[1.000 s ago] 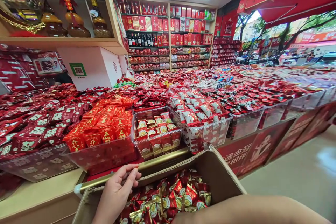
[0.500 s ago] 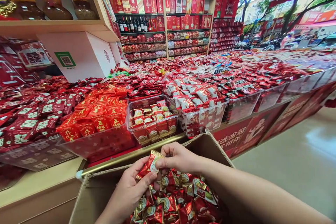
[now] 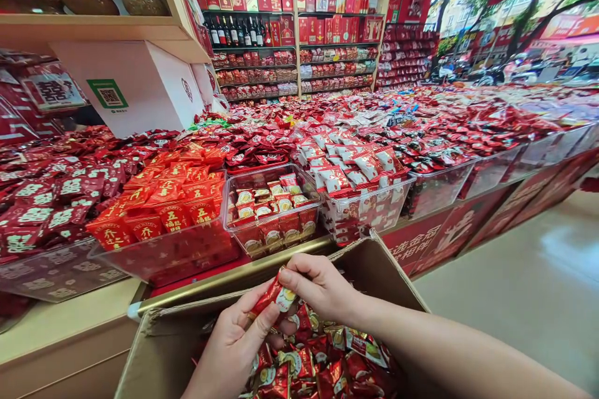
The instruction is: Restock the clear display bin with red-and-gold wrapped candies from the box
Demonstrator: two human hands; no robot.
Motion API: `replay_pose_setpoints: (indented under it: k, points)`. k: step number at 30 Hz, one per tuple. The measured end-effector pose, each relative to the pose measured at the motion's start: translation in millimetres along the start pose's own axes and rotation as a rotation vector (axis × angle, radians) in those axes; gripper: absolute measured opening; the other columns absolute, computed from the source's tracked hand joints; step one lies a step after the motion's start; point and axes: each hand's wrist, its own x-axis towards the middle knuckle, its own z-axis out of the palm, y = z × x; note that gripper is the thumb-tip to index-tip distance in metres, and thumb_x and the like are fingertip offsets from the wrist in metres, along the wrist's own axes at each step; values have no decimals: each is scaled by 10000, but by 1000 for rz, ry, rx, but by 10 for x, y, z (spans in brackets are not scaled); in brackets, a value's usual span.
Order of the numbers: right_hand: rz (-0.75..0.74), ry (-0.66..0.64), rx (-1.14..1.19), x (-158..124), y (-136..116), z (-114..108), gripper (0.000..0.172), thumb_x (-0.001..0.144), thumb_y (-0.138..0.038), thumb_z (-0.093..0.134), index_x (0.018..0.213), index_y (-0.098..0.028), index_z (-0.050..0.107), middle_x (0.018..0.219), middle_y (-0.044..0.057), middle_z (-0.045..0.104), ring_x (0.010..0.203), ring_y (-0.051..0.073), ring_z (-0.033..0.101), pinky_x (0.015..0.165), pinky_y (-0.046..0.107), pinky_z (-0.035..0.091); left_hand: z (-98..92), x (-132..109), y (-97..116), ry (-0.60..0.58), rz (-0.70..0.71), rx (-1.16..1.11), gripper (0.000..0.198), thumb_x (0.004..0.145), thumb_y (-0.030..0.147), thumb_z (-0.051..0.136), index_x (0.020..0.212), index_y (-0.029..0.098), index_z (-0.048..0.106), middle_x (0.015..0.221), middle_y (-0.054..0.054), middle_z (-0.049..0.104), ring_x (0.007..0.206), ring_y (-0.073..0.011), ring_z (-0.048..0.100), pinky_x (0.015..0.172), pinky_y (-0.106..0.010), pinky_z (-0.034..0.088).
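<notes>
Between my two hands is a red wrapped candy (image 3: 283, 299) with a pale round picture on its wrapper. My left hand (image 3: 238, 330) grips its lower left part between thumb and fingers. The fingers of my right hand (image 3: 322, 287) pinch its upper end. Both hands are over an open cardboard box (image 3: 163, 330), whose inside holds many loose candies (image 3: 299, 365) in similar red and gold wrappers. Just beyond the box stands a clear plastic bin (image 3: 271, 221) with the same sort of candies arranged in rows. My left fingertips are partly hidden by the candy.
Left of that bin is a bin of orange-red packets (image 3: 175, 206), then dark red packets (image 3: 70, 193). To its right a bin holds white-and-red packets (image 3: 355, 168). A gold rail (image 3: 206, 287) edges the counter. Shelves of boxes and bottles (image 3: 290, 31) line the back.
The candy has turned in my hands and its top end is now covered by my right fingers. My hands have shifted slightly right. The view has tilted down a little.
</notes>
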Motion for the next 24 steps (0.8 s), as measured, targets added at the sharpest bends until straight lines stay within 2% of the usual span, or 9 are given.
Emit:
replay_pose_setpoints:
  k: [4,5,7,9,11,13,15,18,24]
  points:
    - [-248,-24,-126,-18,-25,-40,247,813,-305,438,651,-153,544,613,11,519,592,80,461,569,190,378,-47,-22,62,-138,-230,-348,403,742,503,469,986,206,592,777,-53,654,615,-162,610,544,-255,456]
    - [-300,-60,-114,-23,-31,-49,220,812,-294,442,689,-158,563,664,28,551,648,91,492,612,199,398,-51,-27,80,-138,-264,-401,359,743,475,488,956,210,605,763,-39,649,600,-139,600,551,-241,457]
    - [-323,-112,-37,-37,-43,-58,155,791,-280,478,781,-169,585,805,56,582,765,110,521,695,220,419,-49,-28,110,-47,-251,-430,248,697,360,602,896,213,618,732,-2,641,573,-94,577,557,-201,460]
    - [-215,-118,139,-50,-50,-45,201,756,-288,527,924,-183,565,978,73,546,825,117,518,715,239,433,-40,-15,126,95,-140,-388,275,635,269,678,893,215,598,747,17,647,600,-88,584,559,-179,465]
    - [-21,-96,402,-56,-44,-5,384,721,-327,566,1075,-209,475,1049,72,498,812,113,519,658,244,457,-31,5,122,208,0,-324,348,606,253,703,921,213,561,795,12,659,666,-116,609,582,-194,482]
    - [179,-80,608,-48,-28,51,463,694,-366,588,1097,-209,424,929,44,527,702,92,526,569,224,461,-31,28,97,264,89,-267,410,590,248,714,952,211,525,816,6,667,718,-150,626,618,-227,498]
    - [319,-76,669,-30,-11,97,372,661,-380,615,932,-165,478,722,-5,535,563,67,508,504,201,439,-44,50,59,268,113,-230,458,576,234,722,977,211,502,806,8,675,735,-165,635,647,-249,505]
    - [397,-71,671,-3,1,110,312,628,-376,641,686,-139,446,555,-41,504,440,48,469,443,184,394,-70,71,17,264,151,-181,478,560,204,731,975,213,495,818,15,681,751,-152,634,674,-230,501]
    - [417,-93,643,-20,9,39,338,623,-385,643,670,-147,408,517,-54,486,421,52,461,422,179,347,-89,69,38,217,185,-132,500,583,202,716,1010,219,456,790,28,677,707,-135,629,632,-218,516]
